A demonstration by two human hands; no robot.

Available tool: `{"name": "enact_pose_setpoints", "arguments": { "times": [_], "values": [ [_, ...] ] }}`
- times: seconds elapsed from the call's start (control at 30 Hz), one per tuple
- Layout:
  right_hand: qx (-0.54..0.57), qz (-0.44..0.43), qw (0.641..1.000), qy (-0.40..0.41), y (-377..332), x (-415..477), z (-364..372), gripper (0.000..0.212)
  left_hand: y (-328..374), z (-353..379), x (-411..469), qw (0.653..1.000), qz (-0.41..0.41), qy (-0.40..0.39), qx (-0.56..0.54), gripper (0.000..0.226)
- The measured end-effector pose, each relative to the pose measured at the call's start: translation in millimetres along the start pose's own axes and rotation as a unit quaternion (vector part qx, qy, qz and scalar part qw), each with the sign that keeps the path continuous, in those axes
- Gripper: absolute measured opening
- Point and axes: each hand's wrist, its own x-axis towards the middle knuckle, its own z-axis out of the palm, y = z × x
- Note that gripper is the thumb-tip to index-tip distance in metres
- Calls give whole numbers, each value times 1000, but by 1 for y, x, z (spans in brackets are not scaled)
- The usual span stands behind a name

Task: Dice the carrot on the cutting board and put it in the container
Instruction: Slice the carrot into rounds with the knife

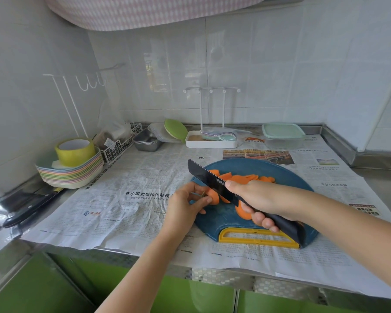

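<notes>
On the cutting board (226,219), left fingers (199,203) pinching carrot end (213,197), right fingers (261,219) curled round black knife (209,179)

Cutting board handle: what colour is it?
Yellow handle on a dark blue cutting board, clearest in the head view at the near edge.

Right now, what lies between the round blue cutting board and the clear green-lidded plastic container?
Only the printed newspaper sheet lies between blue cutting board and clear lidded container, nothing standing on it; the head view shows this.
</notes>
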Motion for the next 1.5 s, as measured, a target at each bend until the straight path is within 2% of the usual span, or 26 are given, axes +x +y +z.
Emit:
{"name": "enact_pose_setpoints", "arguments": {
  "times": [0.17,0.3,0.4,0.5,0.83,0.9,0.97,1.07,1.17,1.23,1.5],
  "values": [
    [39,11,999,-24,3,2,-1,67,0,3,-4,1000,22,14,13,14],
    [32,3,999,-21,2,9,3,66,6,-2,-4,999,41,-5,22,25],
    [29,15,998,-51,-2,14,1,65,7,-3,-3,999,48,2,25,29],
    [7,15,1000,-26,-5,19,-2,64,7,-1,-2,998,55,12,21,31],
    [44,20,997,-68,-2,27,-5,67,3,-1,0,998,60,21,22,28],
    [71,-8,995,-73,1,26,-4,63,3,-1,-1,998,58,22,21,26],
    [51,-65,996,-26,5,25,-1,53,3,-1,-1,998,57,20,18,24],
    [50,-88,995,1,5,23,3,46,3,-1,-1,998,56,17,18,20],
    [70,-2,996,-61,-3,26,0,59,4,-1,-1,998,55,17,12,22],
    [53,41,996,-63,-6,30,2,68,6,-2,-2,998,54,10,7,27],
    [30,38,999,-24,-8,34,9,67,8,-4,-3,999,46,1,-3,28]
  ]
}}
